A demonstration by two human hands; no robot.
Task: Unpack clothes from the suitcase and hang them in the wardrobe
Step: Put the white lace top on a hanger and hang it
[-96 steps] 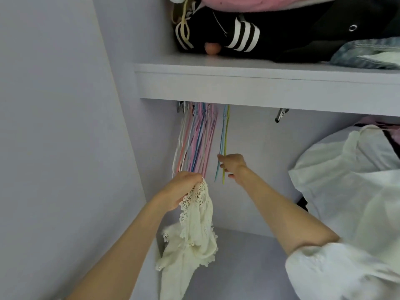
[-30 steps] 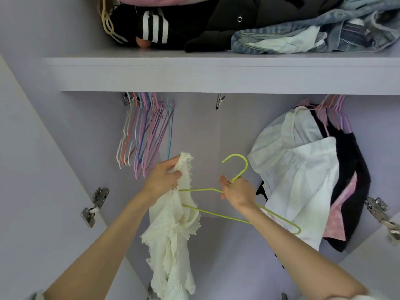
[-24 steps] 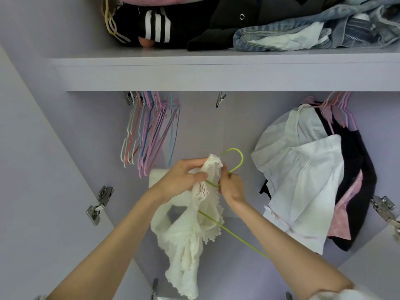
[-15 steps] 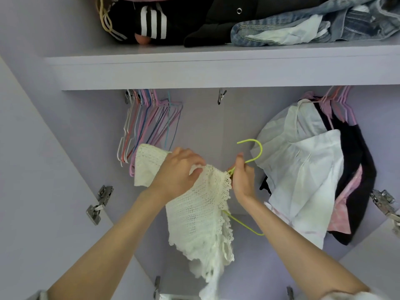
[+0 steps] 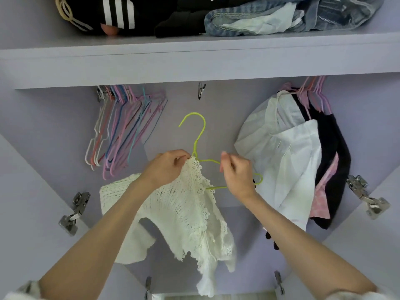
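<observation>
Lilac wardrobe (image 5: 194, 61); left hand (image 5: 166, 167) pinches lace top (image 5: 184, 208) at green hanger (image 5: 195, 146) neck; right hand (image 5: 237, 172), fingers curled, nearer its bare arm.

Home bedroom: wardrobe (image 5: 194, 61), hung clothes (image 5: 287, 161).

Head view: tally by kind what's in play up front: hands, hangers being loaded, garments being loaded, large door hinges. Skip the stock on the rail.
hands: 2, left hand and right hand
green hanger: 1
cream lace top: 1
large door hinges: 2, left hinge and right hinge
Total: 6
</observation>
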